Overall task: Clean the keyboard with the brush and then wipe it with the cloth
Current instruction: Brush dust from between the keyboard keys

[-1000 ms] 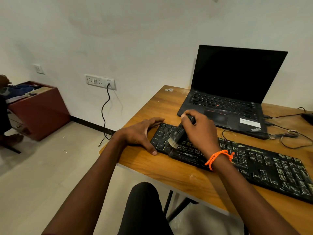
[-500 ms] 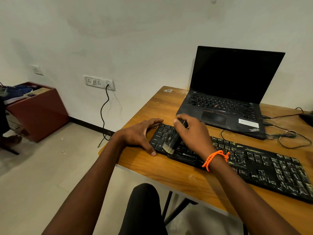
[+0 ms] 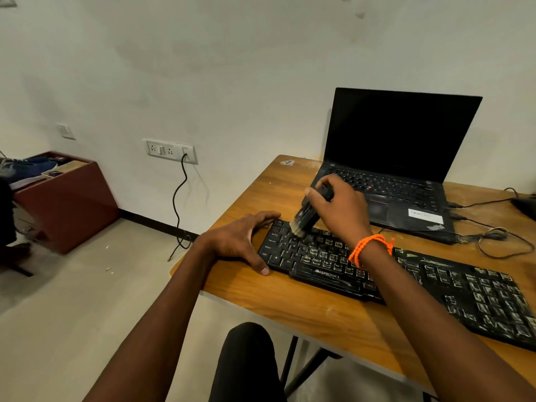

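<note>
A long black keyboard [image 3: 464, 288] with dusty keys lies across the wooden desk [image 3: 290, 297]. My right hand [image 3: 342, 210], with an orange band at the wrist, grips a black brush [image 3: 304, 217]. The pale bristles of the brush touch the far left corner of the keyboard. My left hand [image 3: 240, 239] rests against the keyboard's left end, thumb at the front corner and fingers spread along the back corner. No cloth is in view.
An open black laptop [image 3: 397, 158] stands behind the keyboard, with cables [image 3: 493, 239] trailing to its right. A wall socket [image 3: 171, 150] with a hanging black cord is to the left. A reddish box [image 3: 69, 198] stands on the floor at far left.
My right hand has drawn the brush from the keyboard's front left edge up to its far left corner. The left hand has stayed at the keyboard's left end.
</note>
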